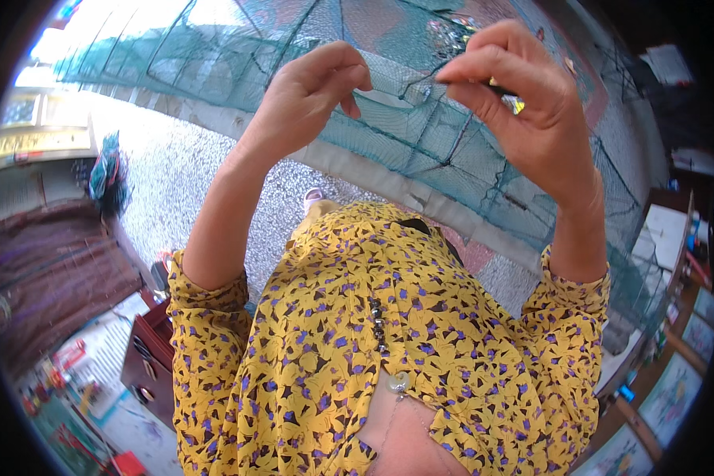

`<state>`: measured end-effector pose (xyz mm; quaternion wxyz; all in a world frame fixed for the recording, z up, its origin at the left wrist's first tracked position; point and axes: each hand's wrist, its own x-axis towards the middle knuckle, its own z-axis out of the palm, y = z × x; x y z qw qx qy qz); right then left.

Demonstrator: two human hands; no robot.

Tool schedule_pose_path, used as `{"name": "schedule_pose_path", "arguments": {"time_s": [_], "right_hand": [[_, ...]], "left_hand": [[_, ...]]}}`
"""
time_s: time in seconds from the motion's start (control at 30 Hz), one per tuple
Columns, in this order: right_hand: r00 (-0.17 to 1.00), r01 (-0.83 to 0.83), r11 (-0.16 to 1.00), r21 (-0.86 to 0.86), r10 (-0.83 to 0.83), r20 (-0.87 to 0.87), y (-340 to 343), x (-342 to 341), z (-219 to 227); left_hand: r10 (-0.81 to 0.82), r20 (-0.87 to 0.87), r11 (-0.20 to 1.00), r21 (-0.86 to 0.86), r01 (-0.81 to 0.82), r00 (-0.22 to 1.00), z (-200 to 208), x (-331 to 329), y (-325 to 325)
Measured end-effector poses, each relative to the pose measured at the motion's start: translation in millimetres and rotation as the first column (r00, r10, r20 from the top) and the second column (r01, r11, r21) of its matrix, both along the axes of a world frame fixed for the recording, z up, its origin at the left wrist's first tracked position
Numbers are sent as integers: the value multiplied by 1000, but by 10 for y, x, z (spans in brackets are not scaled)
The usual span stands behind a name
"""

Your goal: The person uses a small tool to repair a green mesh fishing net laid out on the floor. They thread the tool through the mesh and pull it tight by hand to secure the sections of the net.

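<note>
A green mesh net on thin dark frame rods spreads in front of me, looking like a long folding fishing trap. My right hand is raised over it, thumb and forefinger pinched together. A dark green cord rises from the net to those fingertips. Something small and dark shows inside the curl of that hand; its kind is unclear. My left hand hovers over the net to the left, a short gap from the right. Its fingers are curled in, and whatever they may hold is hidden.
A pale strip edges the net above a speckled floor. A bundle of green cord hangs at the left. Below it are a dark red drawer box and a cluttered table. Wooden furniture stands right.
</note>
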<state>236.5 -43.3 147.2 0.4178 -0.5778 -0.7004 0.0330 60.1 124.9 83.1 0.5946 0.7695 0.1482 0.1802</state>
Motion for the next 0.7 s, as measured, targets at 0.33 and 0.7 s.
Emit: {"name": "schedule_pose_path", "arguments": {"time_s": [0.33,0.7], "right_hand": [[866,426,838,-340,-487,-113,-962,-208,-658],[342,779,451,-435,-888,-308,-1426,-362,-1280]], "left_hand": [[-467,-198,884,-134,448,862,-335,1006,-228],[-660,-248,736,-402,545,709,-799,1744,-1025]]}}
